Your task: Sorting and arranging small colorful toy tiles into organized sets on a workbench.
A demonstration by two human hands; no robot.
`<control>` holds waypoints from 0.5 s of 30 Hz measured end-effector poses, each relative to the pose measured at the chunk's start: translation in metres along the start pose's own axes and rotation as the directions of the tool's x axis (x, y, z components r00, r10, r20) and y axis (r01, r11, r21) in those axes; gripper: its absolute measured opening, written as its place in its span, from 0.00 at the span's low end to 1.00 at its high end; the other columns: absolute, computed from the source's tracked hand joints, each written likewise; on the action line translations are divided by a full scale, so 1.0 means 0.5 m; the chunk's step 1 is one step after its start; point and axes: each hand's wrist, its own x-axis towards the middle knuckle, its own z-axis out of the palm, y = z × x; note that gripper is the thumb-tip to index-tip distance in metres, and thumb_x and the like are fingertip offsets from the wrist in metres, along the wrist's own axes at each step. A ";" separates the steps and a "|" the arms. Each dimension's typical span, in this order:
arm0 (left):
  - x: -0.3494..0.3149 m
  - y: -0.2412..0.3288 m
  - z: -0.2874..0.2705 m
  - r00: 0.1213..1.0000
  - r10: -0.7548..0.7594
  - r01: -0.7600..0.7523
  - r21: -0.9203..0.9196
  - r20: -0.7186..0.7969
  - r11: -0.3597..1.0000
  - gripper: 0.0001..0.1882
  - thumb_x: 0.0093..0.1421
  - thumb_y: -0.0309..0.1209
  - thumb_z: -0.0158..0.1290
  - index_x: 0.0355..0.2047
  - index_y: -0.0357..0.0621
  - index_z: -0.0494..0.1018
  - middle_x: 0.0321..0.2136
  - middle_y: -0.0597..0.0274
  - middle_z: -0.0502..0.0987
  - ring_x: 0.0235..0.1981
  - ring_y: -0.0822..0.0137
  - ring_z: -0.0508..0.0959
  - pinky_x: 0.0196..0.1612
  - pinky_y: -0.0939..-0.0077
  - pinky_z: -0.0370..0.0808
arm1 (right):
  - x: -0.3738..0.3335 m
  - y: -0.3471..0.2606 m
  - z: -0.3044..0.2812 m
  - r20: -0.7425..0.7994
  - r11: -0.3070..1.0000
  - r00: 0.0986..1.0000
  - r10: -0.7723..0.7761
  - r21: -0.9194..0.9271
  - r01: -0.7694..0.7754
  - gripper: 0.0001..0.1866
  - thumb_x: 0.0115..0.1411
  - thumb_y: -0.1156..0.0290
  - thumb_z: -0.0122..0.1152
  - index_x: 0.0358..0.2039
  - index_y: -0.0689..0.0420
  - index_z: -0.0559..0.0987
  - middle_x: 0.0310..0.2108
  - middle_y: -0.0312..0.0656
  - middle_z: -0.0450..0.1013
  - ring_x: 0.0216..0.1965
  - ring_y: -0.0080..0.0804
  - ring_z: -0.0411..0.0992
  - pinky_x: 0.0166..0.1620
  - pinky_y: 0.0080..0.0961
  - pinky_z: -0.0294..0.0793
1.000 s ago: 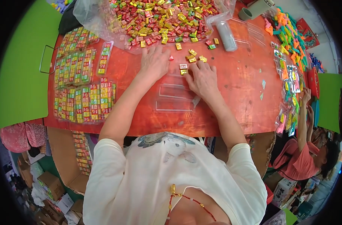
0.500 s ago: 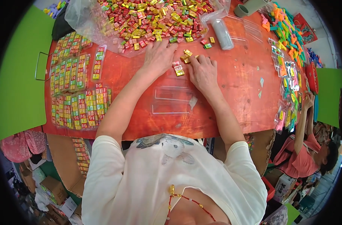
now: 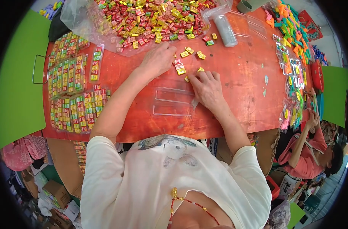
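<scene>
Wrapped candies [image 3: 180, 68] lie loose on the red table [image 3: 238, 87] between both hands; left hand [image 3: 158, 59] fingers rest spread beside them, right hand [image 3: 207, 88] fingers pinch a yellow one [image 3: 187, 79].

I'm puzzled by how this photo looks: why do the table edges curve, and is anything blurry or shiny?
Head view: the fisheye lens bends the red wooden table toward a black rim; light is even, with soft shadows under the left hand and right hand; the clear plastic trays and the clear plastic sheet under the heap of small coloured wrapped blocks glint faintly; the middle is sharp, the edges softer.
</scene>
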 end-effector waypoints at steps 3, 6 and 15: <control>-0.011 0.009 -0.010 0.998 0.068 -0.067 -0.079 0.018 0.995 0.08 0.62 0.26 0.47 0.40 0.41 0.74 0.36 0.48 0.74 0.40 0.45 0.77 0.44 0.52 0.75 | 0.001 -0.018 -0.002 0.044 0.998 0.999 -0.027 0.055 0.025 0.18 0.54 0.71 0.63 0.47 0.51 0.80 0.36 0.36 0.72 0.41 0.34 0.72 0.48 0.34 0.66; -0.017 0.007 -0.017 0.988 0.057 -0.047 -0.073 0.145 0.996 0.13 0.63 0.26 0.50 0.48 0.44 0.75 0.42 0.50 0.74 0.44 0.45 0.77 0.46 0.53 0.75 | 0.009 -0.010 0.007 0.005 0.989 1.000 0.000 0.150 -0.001 0.17 0.56 0.72 0.62 0.48 0.50 0.79 0.35 0.37 0.72 0.40 0.34 0.72 0.46 0.35 0.66; 0.001 0.010 -0.014 0.997 0.066 -0.070 0.182 0.028 0.981 0.10 0.61 0.28 0.51 0.43 0.46 0.76 0.37 0.54 0.75 0.47 0.53 0.78 0.50 0.52 0.71 | 0.131 0.053 0.046 -0.130 0.998 0.991 0.017 -0.062 -0.026 0.16 0.56 0.69 0.62 0.46 0.49 0.80 0.33 0.37 0.70 0.36 0.36 0.70 0.40 0.35 0.64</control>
